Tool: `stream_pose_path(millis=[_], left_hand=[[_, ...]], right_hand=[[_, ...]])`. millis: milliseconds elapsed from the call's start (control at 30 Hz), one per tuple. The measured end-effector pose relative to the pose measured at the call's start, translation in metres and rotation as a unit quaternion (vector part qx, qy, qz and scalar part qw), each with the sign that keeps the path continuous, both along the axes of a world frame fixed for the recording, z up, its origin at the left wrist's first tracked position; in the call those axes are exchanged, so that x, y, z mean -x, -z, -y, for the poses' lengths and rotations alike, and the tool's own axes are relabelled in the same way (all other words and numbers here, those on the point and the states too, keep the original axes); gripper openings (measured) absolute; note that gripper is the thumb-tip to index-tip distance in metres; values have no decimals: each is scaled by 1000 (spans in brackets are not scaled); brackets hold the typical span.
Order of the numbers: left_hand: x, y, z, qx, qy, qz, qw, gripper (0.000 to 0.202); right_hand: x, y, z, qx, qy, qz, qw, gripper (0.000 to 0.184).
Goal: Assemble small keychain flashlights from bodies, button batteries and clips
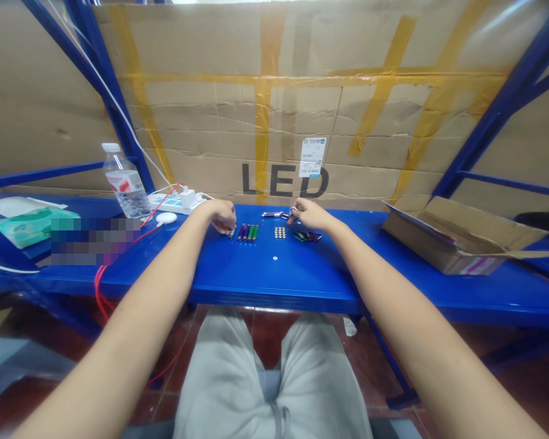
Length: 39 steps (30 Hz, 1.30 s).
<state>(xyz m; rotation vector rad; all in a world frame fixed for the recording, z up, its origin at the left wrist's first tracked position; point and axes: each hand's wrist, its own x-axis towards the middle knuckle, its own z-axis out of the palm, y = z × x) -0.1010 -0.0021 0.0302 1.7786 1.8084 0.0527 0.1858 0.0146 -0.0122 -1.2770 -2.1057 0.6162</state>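
My left hand is closed, with its fingertips down at a small silver-ended tube at the left end of a row of tubes. Purple and green metal tubes lie side by side just right of it. My right hand is pinched around what looks like a small metal ring. At its fingertips lies a dark and silver tube, like a mini flashlight. Several button cells form a neat block. Coloured clips, green and purple among them, lie below my right hand.
The blue table has a small white disc near its front. An open cardboard box stands at right. At left are a water bottle, a power strip, red cables and a tissue pack. A large carton rises behind.
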Motion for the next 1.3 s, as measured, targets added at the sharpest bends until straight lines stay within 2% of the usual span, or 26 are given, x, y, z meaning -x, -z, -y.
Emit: stream_pose_path(millis=[433,800,900,967,1033,1067,1133,1200,1300], left_hand=[[-4,1,5,-8,-17,53,998,20],[-8,5,4,-18,-13,77,997,17],[-4,3,2,-19,-3,65,998,15],[-1,1,-3,-68,-5,19,997,13],[-3,1,-8,-183,-18,-14,983,10],[-7,2,-10,-252,-20,-3,968,8],[-21,7,-12,-369,16,108,923,9],[-42,15,-11,-393,107,238,882,16],[-72,30,-4,-393,163,316,848,21]], right_hand=[[-1,2,-3,-1,-1,6,1000,8],[0,0,1,7,8,10,1000,10],[0,0,1,10,6,-3,1000,11],[2,-1,1,21,-1,-32,999,12],[4,-2,3,43,-9,-81,996,14],[6,-4,4,55,-13,-110,992,15],[9,-6,7,81,-28,-160,983,16],[11,-8,9,102,-47,-200,973,17],[14,-9,12,127,-79,-246,958,19]])
